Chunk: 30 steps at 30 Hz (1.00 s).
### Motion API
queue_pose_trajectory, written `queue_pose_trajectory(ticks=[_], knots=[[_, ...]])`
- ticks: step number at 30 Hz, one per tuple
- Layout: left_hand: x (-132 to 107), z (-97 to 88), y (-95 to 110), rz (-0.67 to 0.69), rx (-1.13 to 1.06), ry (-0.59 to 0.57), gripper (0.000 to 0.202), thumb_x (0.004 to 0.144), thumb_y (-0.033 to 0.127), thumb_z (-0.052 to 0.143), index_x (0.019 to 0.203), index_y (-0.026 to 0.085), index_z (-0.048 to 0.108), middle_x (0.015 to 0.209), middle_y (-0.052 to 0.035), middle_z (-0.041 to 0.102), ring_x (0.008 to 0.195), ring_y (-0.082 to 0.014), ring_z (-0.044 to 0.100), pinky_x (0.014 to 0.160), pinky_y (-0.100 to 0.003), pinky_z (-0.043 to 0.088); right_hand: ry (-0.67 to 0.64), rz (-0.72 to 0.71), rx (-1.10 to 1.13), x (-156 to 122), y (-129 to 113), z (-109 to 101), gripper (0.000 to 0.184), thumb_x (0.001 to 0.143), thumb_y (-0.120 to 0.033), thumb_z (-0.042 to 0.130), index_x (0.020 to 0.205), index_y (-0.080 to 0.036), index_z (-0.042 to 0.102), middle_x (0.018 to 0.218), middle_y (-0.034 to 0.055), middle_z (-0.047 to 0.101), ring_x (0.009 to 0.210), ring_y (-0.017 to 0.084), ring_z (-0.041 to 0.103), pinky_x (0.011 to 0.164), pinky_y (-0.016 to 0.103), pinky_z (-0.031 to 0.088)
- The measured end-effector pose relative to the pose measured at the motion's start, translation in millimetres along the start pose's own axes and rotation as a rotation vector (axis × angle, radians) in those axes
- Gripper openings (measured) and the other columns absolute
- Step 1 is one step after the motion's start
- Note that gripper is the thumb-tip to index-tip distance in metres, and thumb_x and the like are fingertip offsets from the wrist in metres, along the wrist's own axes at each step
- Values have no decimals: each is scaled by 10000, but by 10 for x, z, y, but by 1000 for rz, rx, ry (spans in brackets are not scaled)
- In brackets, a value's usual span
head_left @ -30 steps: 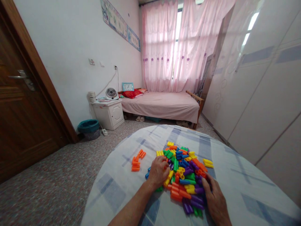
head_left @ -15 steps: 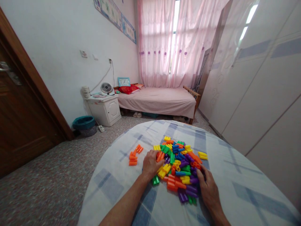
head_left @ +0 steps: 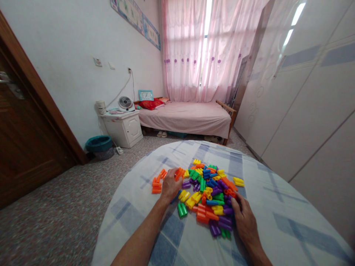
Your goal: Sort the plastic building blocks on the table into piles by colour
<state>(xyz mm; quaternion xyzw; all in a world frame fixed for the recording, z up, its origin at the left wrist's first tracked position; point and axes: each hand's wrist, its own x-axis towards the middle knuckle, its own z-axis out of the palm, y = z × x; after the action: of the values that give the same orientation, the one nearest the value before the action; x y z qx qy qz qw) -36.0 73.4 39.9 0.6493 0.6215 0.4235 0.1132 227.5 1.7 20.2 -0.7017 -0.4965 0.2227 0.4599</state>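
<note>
A pile of plastic tube-shaped building blocks [head_left: 203, 184] in orange, yellow, green, blue and purple lies on the table. My left hand [head_left: 169, 186] is left of the pile, its fingers closed on an orange block [head_left: 179, 173]. Just beyond that hand sits a small group of orange blocks [head_left: 156, 187]. My right hand [head_left: 245, 214] rests along the pile's right edge, fingers loosely spread and touching its side by a red-orange block [head_left: 229, 193] and purple ones. A green block [head_left: 182, 210] lies apart at the near left of the pile.
The round table has a blue-and-white checked cloth [head_left: 124, 218]. A single yellow block [head_left: 239, 181] lies right of the pile. Beyond the table are a bed [head_left: 188, 116], a white cabinet [head_left: 124, 129] and a teal-rimmed bin [head_left: 99, 144]. Wardrobe doors [head_left: 305, 103] line the right.
My left hand has moved left, away from the pile, carrying an orange block toward the orange group. Yellow and purple blocks it covered now show. My right hand has stayed in place.
</note>
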Motion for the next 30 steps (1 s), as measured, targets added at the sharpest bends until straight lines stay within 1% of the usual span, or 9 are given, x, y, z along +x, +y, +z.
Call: queue_pose_trajectory(ticks=[3,8,11,14,19,24,26,28,30], knots=[[92,-169,-115,3,133,54,374,778,156,515,1150,152,550,1141,-89,590,1072,-185,552,965,-296,427,-3,2,6,-1,-10,-5,689,753,-648,360,1203,-156,532,1224,119,556,1137,278,502,974,395,353],[131,-422,-292,-89,442,55,348,806,205,511,1150,169,551,1111,-96,600,1002,-213,578,860,-316,471,1,16,1,-10,-52,-13,692,749,-640,366,1200,-145,536,1214,127,559,1124,279,509,970,396,358],[120,-469,-318,-100,576,90,304,818,238,508,1103,163,584,1074,-109,614,988,-260,570,850,-381,465,5,4,7,-10,-52,-12,689,751,-638,365,1202,-146,535,1213,125,563,1128,275,507,973,392,358],[120,-411,-261,-25,513,119,311,813,201,504,1107,145,590,1108,-116,610,1033,-265,552,903,-396,442,3,-6,11,-10,-47,-12,688,752,-640,369,1199,-145,536,1215,123,563,1133,271,506,979,386,354],[50,-200,-6,143,220,-118,230,802,208,557,1014,169,639,1020,-66,657,1002,-194,584,931,-316,437,5,15,4,-24,-77,-20,676,760,-626,369,1211,-150,532,1232,119,556,1139,270,502,988,389,346],[-145,-95,355,374,84,-391,207,769,289,627,956,208,658,984,-45,644,966,-192,569,871,-294,444,3,15,7,-21,-71,-17,667,762,-610,378,1211,-140,530,1225,128,558,1137,274,501,991,398,345],[-218,-82,475,452,80,-510,265,728,361,677,945,210,658,972,-48,635,928,-200,565,823,-290,449,8,4,11,-12,-42,-11,653,765,-603,382,1201,-141,534,1222,130,558,1137,273,500,997,400,342],[-276,-65,562,465,120,-565,337,696,401,704,964,205,647,953,-54,626,896,-210,558,784,-296,447,16,-15,20,-5,-12,-5,633,770,-596,386,1190,-149,539,1222,128,559,1146,269,494,1004,400,337],[-318,-40,618,438,156,-570,326,721,386,682,985,200,632,929,-55,619,879,-209,550,770,-295,438,21,-28,30,-1,5,-1,611,777,-586,388,1185,-156,539,1224,125,557,1155,265,488,1010,402,333]])
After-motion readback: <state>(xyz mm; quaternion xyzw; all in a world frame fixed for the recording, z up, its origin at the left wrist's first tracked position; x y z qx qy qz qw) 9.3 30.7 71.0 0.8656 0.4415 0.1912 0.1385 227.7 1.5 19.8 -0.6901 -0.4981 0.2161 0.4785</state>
